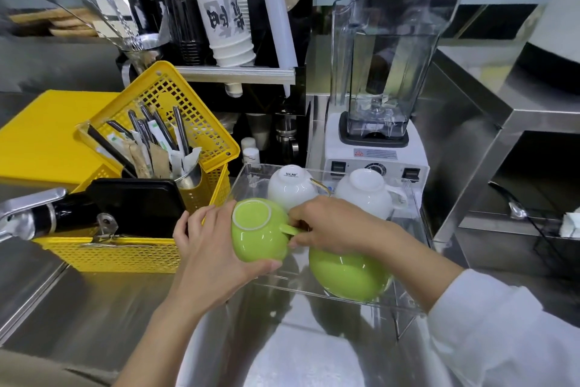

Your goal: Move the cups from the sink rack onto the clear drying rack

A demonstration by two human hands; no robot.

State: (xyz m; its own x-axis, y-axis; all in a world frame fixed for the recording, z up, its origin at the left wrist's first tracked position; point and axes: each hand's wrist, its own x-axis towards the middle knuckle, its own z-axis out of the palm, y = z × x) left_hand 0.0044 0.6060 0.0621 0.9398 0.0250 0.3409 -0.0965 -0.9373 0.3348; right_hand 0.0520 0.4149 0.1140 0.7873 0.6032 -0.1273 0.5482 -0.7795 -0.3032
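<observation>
Holding upturned glossy green ceramic cup (259, 231) over clear acrylic drying rack (248, 181) left edge: left hand (210, 248) cradles body, right hand (329, 225) pinches handle. Lower level, rim down, clear of neighbouring green cup (348, 277).

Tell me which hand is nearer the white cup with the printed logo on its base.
Right. The right hand sits just in front of the upside-down white cup with the printed logo, nearly touching it; the left hand is farther, down-left, cradling the green cup.

2 lime-green cups (260, 229), 2 white cups (292, 187) (glossy), yellow basket (125, 255).
</observation>
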